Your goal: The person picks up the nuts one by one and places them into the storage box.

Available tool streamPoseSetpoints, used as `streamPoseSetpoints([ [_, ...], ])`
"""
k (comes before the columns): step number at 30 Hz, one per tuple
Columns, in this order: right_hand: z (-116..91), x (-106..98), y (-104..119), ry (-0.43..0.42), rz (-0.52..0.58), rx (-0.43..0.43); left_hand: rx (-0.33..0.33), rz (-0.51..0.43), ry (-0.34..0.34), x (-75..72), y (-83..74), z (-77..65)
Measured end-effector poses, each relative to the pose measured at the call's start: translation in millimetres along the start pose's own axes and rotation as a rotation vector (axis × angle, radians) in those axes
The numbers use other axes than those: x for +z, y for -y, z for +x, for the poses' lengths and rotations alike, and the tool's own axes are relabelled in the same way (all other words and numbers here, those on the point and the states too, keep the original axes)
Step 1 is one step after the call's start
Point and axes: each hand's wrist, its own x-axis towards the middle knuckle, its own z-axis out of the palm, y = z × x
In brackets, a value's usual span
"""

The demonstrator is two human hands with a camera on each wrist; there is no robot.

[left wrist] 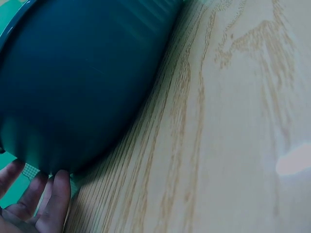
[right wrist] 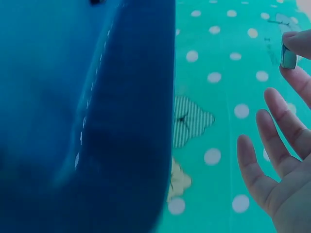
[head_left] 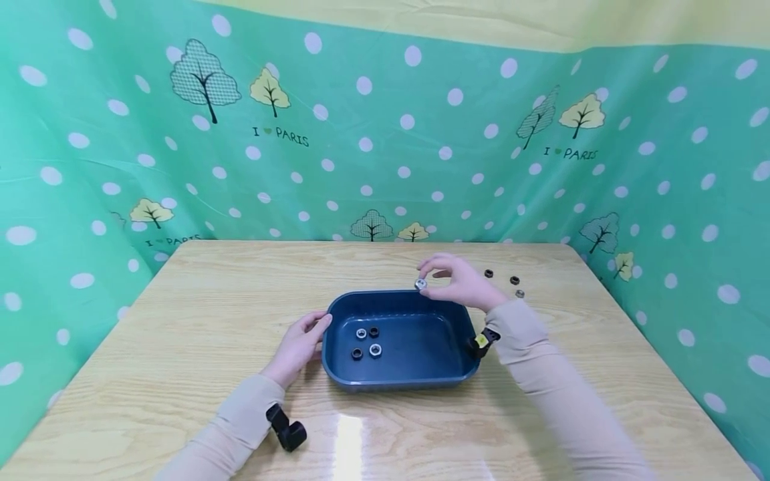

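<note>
A dark blue rectangular plastic tub (head_left: 400, 385) stands on the wooden table. My right hand (head_left: 460, 280) is over its far right rim, pinching a silver hex nut (head_left: 420, 284) between thumb and index finger. In the right wrist view the same nut (right wrist: 289, 56) shows edge-on, the other fingers spread. Against the tub's left end rests my left hand (head_left: 299, 344), thumb by the rim. The left fingertips (left wrist: 61, 179) touch the outer wall in the left wrist view. Inside the tub, toward the left, lie two silver nuts (head_left: 375, 351) and two black nuts (head_left: 357, 353).
Behind my right wrist, two black nuts (head_left: 514, 280) and one greyish nut (head_left: 520, 293) lie on the table (head_left: 240, 287). A green dotted curtain (head_left: 373, 153) hangs along the back and both sides. Each sleeve carries a black wrist camera mount (head_left: 287, 429).
</note>
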Motion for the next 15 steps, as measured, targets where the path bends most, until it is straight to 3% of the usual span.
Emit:
streamPoseSetpoints([
  [8, 17, 28, 4, 0.006, 0.107, -0.074, 0.0, -0.002, -0.014, -1.6, 0.1, -0.3],
  [15, 21, 50, 4, 0.045, 0.25, -0.081, 0.008, -0.016, -0.006, -1.0, 1.2, -1.8],
])
